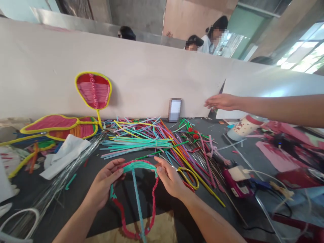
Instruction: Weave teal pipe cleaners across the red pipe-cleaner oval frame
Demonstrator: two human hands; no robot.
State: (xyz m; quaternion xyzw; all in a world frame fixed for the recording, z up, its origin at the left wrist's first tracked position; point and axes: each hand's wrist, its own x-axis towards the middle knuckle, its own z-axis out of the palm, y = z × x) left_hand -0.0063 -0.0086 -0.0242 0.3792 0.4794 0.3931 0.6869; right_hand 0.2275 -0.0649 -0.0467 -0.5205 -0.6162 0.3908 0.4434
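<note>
A fan-shaped frame of twisted red pipe cleaner (153, 199) is held between my two hands over the dark table. Teal pipe cleaners (139, 165) span its top, and a light blue stem (136, 195) runs down its middle. My left hand (105, 182) pinches the upper left edge between thumb and fingers. On the upper right edge, my right hand (169, 177) has its thumb and fingers closed. Yellow-handled scissors (189, 177) lie just right of my right hand, partly hidden by it. Beyond the frame lies a bundle of teal pipe cleaners (136, 143).
Finished pink fans with yellow rims (93, 91) stand and lie at left, near bundled wires (73, 168) and white paper (65, 155). A phone (175, 109) leans on the white partition (141, 74). Another person's arm (265, 105) reaches in above a cup (243, 127). Cables (263, 182) lie right.
</note>
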